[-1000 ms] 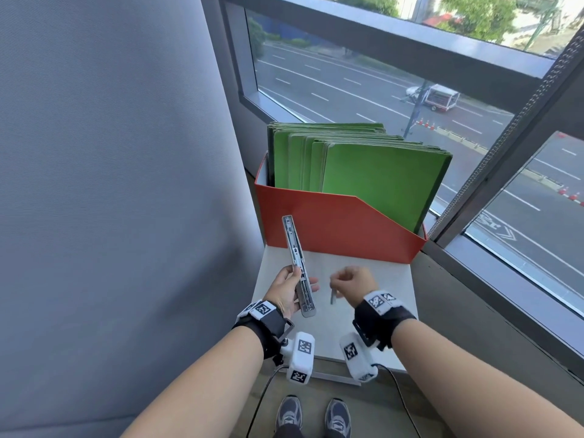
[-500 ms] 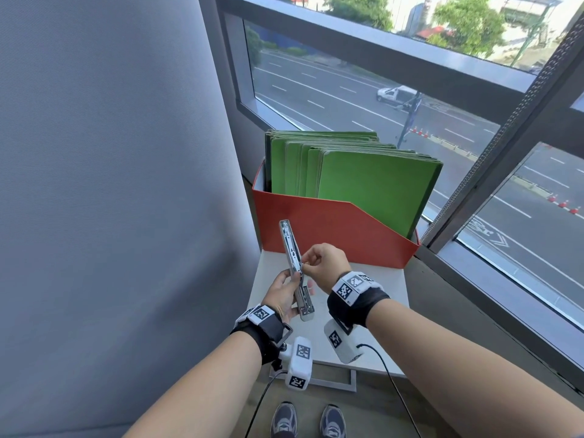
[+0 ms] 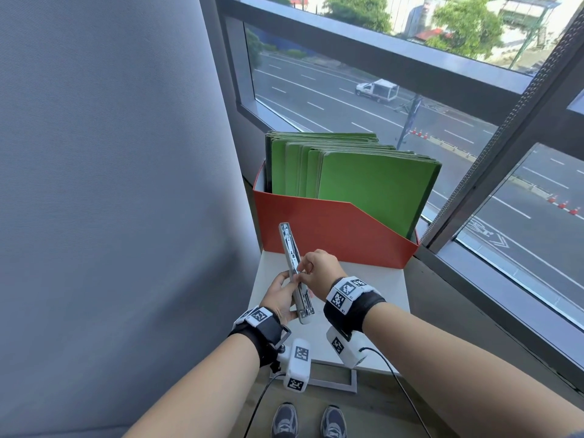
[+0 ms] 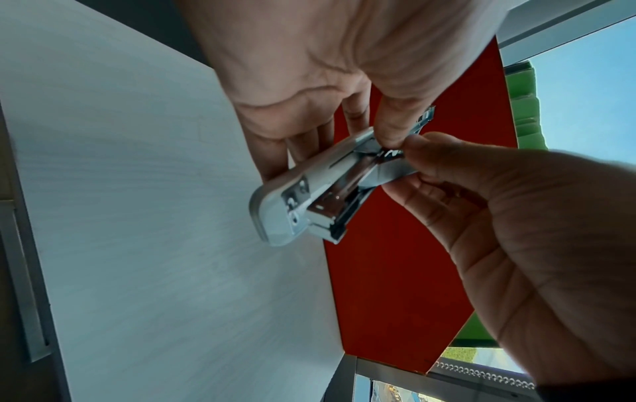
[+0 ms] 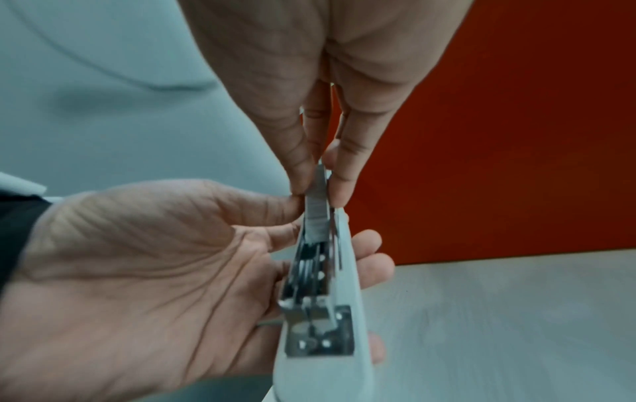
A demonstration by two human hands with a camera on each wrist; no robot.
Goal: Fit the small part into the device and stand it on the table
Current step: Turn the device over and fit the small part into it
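A white and metal stapler (image 3: 295,270) is swung open, its long arm pointing up and away over the white table (image 3: 373,289). My left hand (image 3: 279,295) grips its lower part, thumb on one side and fingers behind, as the left wrist view shows on the stapler (image 4: 309,195). My right hand (image 3: 316,268) pinches a small silver strip of staples (image 5: 317,206) between thumb and fingers, its lower end inside the stapler's (image 5: 320,299) metal channel. In the left wrist view the strip is mostly hidden by the right hand's fingertips (image 4: 416,147).
An orange file box (image 3: 328,235) full of green folders (image 3: 363,178) stands at the back of the table, just behind the stapler. A grey curtain (image 3: 110,184) hangs at the left, and a window (image 3: 347,99) is behind and to the right. My shoes (image 3: 309,422) show below the table's front edge.
My right hand has moved left from above the table to the stapler, carrying the staple strip into the channel. The left hand keeps holding the stapler, now slightly higher.
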